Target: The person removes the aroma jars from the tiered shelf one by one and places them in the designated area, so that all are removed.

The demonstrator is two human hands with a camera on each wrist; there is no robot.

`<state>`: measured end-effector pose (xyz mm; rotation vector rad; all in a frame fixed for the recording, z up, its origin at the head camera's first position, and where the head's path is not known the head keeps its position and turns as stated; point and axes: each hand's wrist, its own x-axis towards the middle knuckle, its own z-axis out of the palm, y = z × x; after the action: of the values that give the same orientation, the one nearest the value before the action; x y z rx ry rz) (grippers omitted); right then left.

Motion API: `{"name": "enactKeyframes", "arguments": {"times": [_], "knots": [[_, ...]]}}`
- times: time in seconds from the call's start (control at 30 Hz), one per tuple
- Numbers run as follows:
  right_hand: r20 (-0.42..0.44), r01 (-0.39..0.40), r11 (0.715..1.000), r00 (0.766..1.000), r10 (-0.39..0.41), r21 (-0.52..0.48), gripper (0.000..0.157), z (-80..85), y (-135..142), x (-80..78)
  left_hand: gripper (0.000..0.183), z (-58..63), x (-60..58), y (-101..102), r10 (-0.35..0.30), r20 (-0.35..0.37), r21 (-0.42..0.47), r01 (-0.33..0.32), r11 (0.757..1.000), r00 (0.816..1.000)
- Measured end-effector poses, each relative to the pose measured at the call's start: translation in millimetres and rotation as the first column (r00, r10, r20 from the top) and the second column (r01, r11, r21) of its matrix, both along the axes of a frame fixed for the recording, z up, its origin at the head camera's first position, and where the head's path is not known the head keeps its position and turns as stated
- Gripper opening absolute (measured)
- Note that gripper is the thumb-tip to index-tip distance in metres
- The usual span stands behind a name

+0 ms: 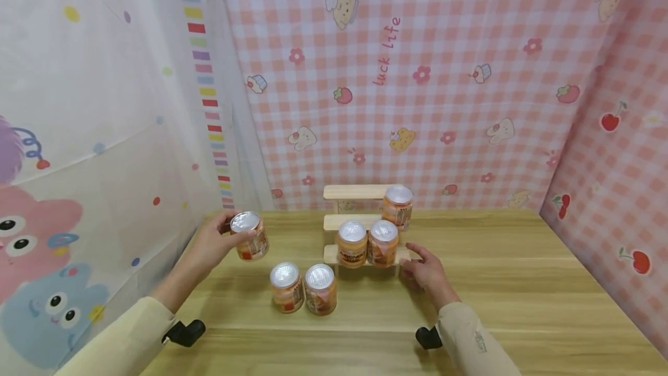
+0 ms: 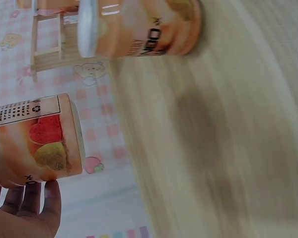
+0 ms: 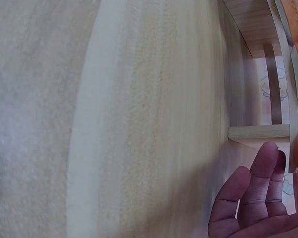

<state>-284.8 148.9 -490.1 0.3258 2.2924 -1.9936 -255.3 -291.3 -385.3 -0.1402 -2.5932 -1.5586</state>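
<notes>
My left hand (image 1: pixel 216 242) grips an orange-labelled can (image 1: pixel 250 237) with a silver lid, held upright over the table's left side. In the left wrist view the fingers curl round this can (image 2: pixel 35 141). My right hand (image 1: pixel 429 274) is at the right end of a small three-tier wooden rack (image 1: pixel 360 192), thumb and fingers about the end of the lowest board (image 3: pixel 293 99). On that tier stand two similar cans side by side, one left (image 1: pixel 352 243) and one right (image 1: pixel 383 243). Another can (image 1: pixel 398 208) stands on the middle tier's right end.
Two more cans, one left (image 1: pixel 287 288) and one right (image 1: pixel 320 290), stand close together on the wooden table (image 1: pixel 490 283), in front of the rack and to its left. A pink checked cloth (image 1: pixel 443 103) hangs behind; a white patterned curtain (image 1: pixel 120 103) is at the left.
</notes>
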Motion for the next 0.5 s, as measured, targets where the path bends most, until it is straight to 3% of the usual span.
{"name": "enactKeyframes", "arguments": {"times": [0.5], "knots": [[0.013, 0.002, 1.0, 1.0, -0.002, -0.001, 0.055, -2.2, 2.2, -2.8, 0.065, -35.4, 17.5, -3.3, 0.032, 0.086, -0.015, -0.03, 0.999, 0.996]]}}
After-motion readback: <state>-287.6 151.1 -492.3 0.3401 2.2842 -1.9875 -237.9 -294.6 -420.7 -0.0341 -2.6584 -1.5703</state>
